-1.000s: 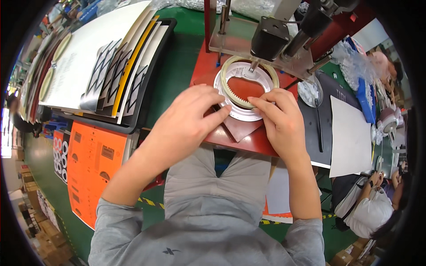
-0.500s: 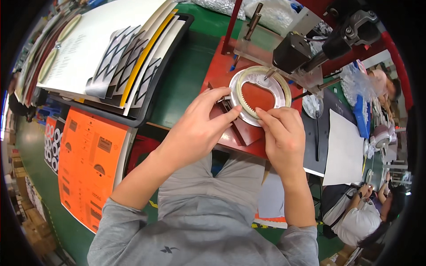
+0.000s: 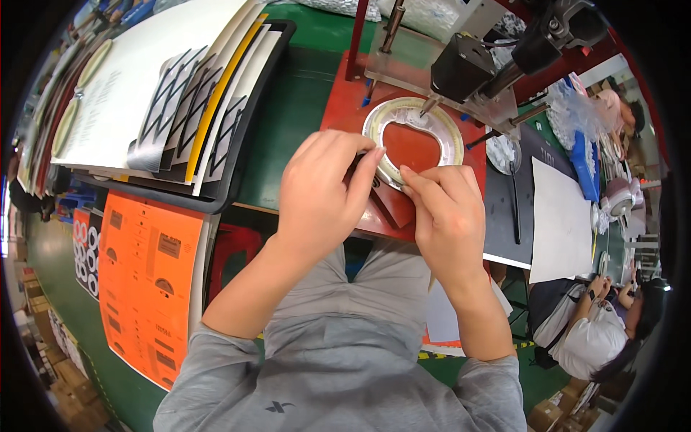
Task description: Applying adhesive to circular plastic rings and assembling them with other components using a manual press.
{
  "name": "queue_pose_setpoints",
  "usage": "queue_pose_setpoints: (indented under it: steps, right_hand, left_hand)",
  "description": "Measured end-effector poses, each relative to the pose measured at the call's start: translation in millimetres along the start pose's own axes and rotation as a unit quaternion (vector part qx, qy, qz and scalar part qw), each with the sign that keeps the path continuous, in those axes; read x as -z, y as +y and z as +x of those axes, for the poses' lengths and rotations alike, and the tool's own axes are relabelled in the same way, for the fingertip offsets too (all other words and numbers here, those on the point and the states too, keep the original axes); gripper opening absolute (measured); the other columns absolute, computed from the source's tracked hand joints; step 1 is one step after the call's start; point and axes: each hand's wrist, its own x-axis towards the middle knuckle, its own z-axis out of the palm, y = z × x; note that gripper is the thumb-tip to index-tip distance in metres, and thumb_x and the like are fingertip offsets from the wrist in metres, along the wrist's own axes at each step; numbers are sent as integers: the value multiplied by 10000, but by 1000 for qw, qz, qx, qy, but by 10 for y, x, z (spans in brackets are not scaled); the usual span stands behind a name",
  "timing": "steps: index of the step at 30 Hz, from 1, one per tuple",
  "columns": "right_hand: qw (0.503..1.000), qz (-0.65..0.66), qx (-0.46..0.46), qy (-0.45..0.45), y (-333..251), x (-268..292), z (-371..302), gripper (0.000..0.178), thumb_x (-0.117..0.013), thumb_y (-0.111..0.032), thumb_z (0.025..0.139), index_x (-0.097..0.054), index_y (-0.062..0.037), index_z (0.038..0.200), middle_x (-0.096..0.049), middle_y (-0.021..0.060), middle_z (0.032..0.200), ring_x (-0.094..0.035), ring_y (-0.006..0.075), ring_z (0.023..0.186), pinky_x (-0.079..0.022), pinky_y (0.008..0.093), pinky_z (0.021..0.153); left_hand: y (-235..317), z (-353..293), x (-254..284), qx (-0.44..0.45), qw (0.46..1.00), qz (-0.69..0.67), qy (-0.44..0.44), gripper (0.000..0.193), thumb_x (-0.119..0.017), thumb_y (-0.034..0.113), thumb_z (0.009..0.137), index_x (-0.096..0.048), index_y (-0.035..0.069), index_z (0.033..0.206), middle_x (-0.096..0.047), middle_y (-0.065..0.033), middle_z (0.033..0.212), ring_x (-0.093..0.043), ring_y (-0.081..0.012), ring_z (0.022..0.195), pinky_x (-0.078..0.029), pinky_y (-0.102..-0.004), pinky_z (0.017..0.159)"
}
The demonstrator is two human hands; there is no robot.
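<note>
A cream ring [image 3: 450, 133] with a toothed edge lies almost level in a round silver seat on a red base plate [image 3: 412, 146]. At its left rim my left hand [image 3: 320, 187] has thumb and index finger closed together. Whatever lies between those fingertips is hidden. My right hand [image 3: 450, 212] pinches the ring's near edge with thumb and fingers. Over the far side of the ring hangs a thin metal rod, below a black motor block [image 3: 462, 66] on a clear plate. A dark bar [image 3: 389, 209] runs along the base under my hands.
Left of the base, a black tray [image 3: 241, 137] carries a tall stack of sheets. An orange printed sheet [image 3: 151, 281] hangs below it. To the right are a small dish [image 3: 504, 153] of white pieces, a white sheet [image 3: 560, 219] and a blue bin [image 3: 584, 169]. Other people sit further right.
The cream ring was tilted up from its seat and now lies flatter in it. My left thumb has closed in toward the index finger. The view has shifted slightly.
</note>
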Motion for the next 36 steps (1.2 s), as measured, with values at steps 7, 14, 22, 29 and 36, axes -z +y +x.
queue_pose_setpoints:
  steps: [7, 14, 22, 29, 36]
  right_hand:
    - [1000, 9, -9, -7, 11, 20, 7, 236, -757, 5, 821, -790, -17, 1054, -654, 63, 895, -608, 258, 856, -506, 386, 745]
    - [1000, 4, -7, -15, 46, 27, 21, 233, -760, -4, 820, -796, -45, 1047, -655, 52, 913, -608, 259, 863, -501, 393, 742]
    - [992, -75, 68, -74, 153, 76, 51, 346, -744, -22, 796, -797, -90, 1131, -680, 24, 1070, -608, 230, 903, -435, 361, 757]
    - [997, -63, 22, -39, 303, 45, 35, 461, -750, -172, 961, -656, -14, 1384, -669, 166, 1339, -629, 371, 1182, -484, 447, 995]
    - [984, -104, -107, -94, 332, -206, 265, 580, -631, -296, 1058, -525, 115, 1452, -564, 307, 1476, -531, 446, 1385, -443, 480, 1151]
  left_hand:
    - [-4, 151, -182, 61, 996, 49, 47, 187, -829, 104, 874, -720, 3, 986, -714, -124, 947, -690, -264, 857, -566, -354, 750]
    - [-112, 158, -275, 39, 999, 21, 16, 253, -760, 83, 906, -776, 24, 1152, -756, -170, 1222, -728, -287, 1048, -596, -338, 862]
    - [-199, 166, -381, 51, 995, -32, 74, 185, -693, 1, 885, -818, 39, 1015, -791, -180, 1140, -783, -235, 1004, -613, -306, 828]
    - [-217, 198, -359, 16, 998, -20, 64, 172, -703, -24, 853, -813, 44, 965, -792, -187, 1124, -785, -261, 1012, -630, -329, 803]
    - [-184, 267, -265, -10, 997, 73, -1, 151, -707, 27, 871, -796, 61, 987, -794, -142, 1153, -743, -291, 1092, -582, -378, 923]
